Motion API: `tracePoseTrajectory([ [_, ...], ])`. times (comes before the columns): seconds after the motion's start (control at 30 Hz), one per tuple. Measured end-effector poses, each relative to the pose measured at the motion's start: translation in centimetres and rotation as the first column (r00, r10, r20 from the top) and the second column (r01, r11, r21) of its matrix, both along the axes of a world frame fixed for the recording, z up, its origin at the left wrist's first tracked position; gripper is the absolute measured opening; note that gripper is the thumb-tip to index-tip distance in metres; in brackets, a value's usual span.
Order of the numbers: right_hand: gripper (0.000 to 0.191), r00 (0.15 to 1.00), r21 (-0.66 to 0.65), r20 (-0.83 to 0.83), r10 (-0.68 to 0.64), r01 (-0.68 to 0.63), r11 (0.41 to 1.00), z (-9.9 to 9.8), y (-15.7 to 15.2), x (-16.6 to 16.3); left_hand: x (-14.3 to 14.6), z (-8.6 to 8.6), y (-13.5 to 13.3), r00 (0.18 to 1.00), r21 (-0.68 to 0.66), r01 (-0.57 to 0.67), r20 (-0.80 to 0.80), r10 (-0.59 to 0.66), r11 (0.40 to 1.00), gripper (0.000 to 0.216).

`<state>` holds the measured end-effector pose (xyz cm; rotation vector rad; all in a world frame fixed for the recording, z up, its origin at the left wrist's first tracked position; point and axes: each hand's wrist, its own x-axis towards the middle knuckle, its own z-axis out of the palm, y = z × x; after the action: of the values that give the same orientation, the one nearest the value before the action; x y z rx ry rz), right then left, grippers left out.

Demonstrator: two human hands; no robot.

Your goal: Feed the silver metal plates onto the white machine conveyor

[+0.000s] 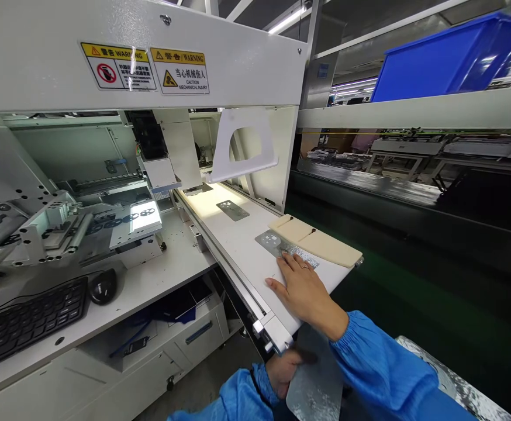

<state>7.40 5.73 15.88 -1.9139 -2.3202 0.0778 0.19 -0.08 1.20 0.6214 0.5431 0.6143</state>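
Grey phone back panel [268,238] with round camera holes lies flat near the end of the white conveyor belt [238,240]. My right hand [303,286] rests over its near part, palm down and fingers stretched out. Below the belt's end, my left hand [284,371] is closed around the edge of another grey phone back panel [317,377], whose upper part is hidden behind my right wrist. Farther up the belt, under the bright light, sits a third phone back panel [232,210].
A cream guide board [317,240] runs along the belt's right side. The white machine housing [238,64] with warning labels spans overhead. To the left are a keyboard [27,321], a mouse [103,286] and a roller unit [58,222]. A blue bin [439,64] stands on a shelf.
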Motion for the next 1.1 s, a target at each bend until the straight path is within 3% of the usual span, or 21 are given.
tracePoseTrajectory([
  [0.23, 0.068, 1.000, -0.021, -0.024, 0.003, -0.003, 1.000, 0.5, -0.7, 0.8, -0.1, 0.7, -0.1, 0.998, 0.009, -0.011, -0.066, 0.011, 1.000, 0.034],
  [0.43, 0.069, 1.000, 0.017, 0.002, 0.008, -0.008, 1.000, 0.0, -0.4, 1.0, 0.1, 0.5, -0.1, 0.994, 0.040, -0.043, -0.100, 0.047, 0.998, 0.021],
  [0.87, 0.067, 1.000, -0.002, -0.007, 0.016, -0.016, 1.000, 0.6, -0.7, 0.4, 0.1, 1.0, -0.2, 0.998, 0.062, -0.041, -0.042, 0.044, 0.997, 0.029],
  [1.0, 0.062, 0.999, 0.109, -0.038, 0.038, -0.034, 0.993, 0.7, -2.4, 1.0, 0.1, 0.4, -0.2, 0.999, 0.052, -0.037, -0.019, 0.038, 0.998, 0.018],
  [1.1, 0.052, 0.987, 0.217, -0.150, 0.054, -0.021, 0.976, 0.3, -5.0, 2.9, 0.2, -0.6, 0.0, 0.998, 0.026, -0.061, -0.005, 0.061, 0.998, 0.022],
])
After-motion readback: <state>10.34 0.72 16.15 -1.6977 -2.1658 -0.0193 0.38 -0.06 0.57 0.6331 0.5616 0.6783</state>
